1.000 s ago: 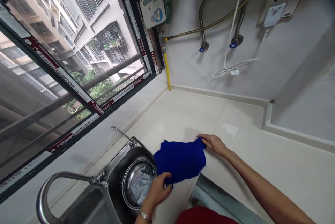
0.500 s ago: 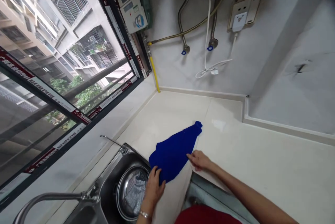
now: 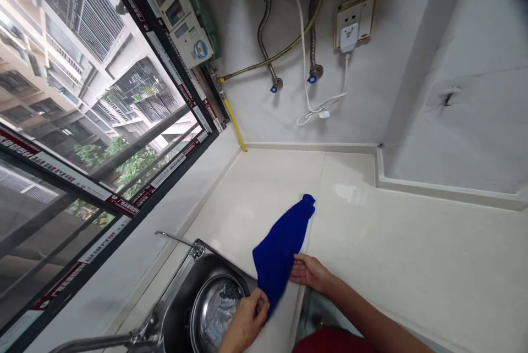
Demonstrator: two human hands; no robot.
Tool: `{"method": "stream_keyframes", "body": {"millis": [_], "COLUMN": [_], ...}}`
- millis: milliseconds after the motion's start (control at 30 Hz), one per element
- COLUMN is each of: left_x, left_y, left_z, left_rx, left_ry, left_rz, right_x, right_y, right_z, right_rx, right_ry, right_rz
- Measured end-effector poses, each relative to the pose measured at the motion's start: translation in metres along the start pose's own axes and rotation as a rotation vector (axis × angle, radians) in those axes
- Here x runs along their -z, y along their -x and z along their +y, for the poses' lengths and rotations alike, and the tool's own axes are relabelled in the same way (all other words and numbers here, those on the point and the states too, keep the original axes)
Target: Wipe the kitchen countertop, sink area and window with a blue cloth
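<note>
A deep blue cloth [image 3: 282,237] lies on the pale counter, its narrow end pointing to the back wall and its near end beside the sink. My left hand [image 3: 246,317] is closed on the cloth's near left edge, thumb and fingers pinched together. At the cloth's right edge is my right hand [image 3: 309,272], its thumb side against the fabric and its other fingers extended below, gripping the edge lightly; their tips are partly hidden by the cloth.
Left of the cloth is a steel sink [image 3: 175,301] holding a metal pot [image 3: 198,309] with crumpled clear plastic inside. A thin tap [image 3: 177,236] and a curved faucet [image 3: 103,342] stand on its rim. A yellow pipe [image 3: 235,125] meets the counter's back corner.
My left hand went from spread on the cloth to pinching its edge. The near end narrowed as its left side was drawn in. My right hand's lower fingers have straightened.
</note>
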State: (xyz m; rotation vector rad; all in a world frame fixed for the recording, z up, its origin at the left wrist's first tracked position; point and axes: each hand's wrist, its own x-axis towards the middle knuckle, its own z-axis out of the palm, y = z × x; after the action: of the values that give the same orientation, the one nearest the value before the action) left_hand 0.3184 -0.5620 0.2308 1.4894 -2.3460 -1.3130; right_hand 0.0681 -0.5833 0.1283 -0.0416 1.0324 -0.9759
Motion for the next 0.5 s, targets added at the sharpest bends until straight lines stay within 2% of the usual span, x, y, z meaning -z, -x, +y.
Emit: {"method": "stream_keyframes", "body": {"millis": [100,167,200,267,367,467,500], "left_x": [0.007,0.007,0.006,0.003,-0.007,-0.024,-0.031], "left_y": [0.016,0.014,0.009,-0.010,-0.047,-0.077,-0.084], "left_z": [0.013,0.013,0.011,0.006,0.001,0.000,0.000], "left_rx": [0.067,0.094,0.097,0.084,0.081,0.097,0.102], "left_ry": [0.103,0.094,0.079,0.068,0.221,0.539,0.566], "left_rz": [-0.201,-0.222,-0.170,0.014,0.250,0.362,0.368], "right_x": [-0.006,-0.008,-0.009,-0.010,-0.012,-0.015,-0.017], "right_y": [-0.003,-0.001,0.001,0.010,0.029,0.046,0.051], "right_z": [0.004,0.005,0.006,0.005,0.004,0.002,0.001], "right_rx": [0.054,0.070,0.077,0.075,0.025,-0.001,0.010], "right_ry": [-0.021,-0.035,-0.040,-0.045,-0.067,-0.029,-0.003], "right_rz": [0.055,0.089,0.092,0.048,-0.100,-0.247,-0.280]}}
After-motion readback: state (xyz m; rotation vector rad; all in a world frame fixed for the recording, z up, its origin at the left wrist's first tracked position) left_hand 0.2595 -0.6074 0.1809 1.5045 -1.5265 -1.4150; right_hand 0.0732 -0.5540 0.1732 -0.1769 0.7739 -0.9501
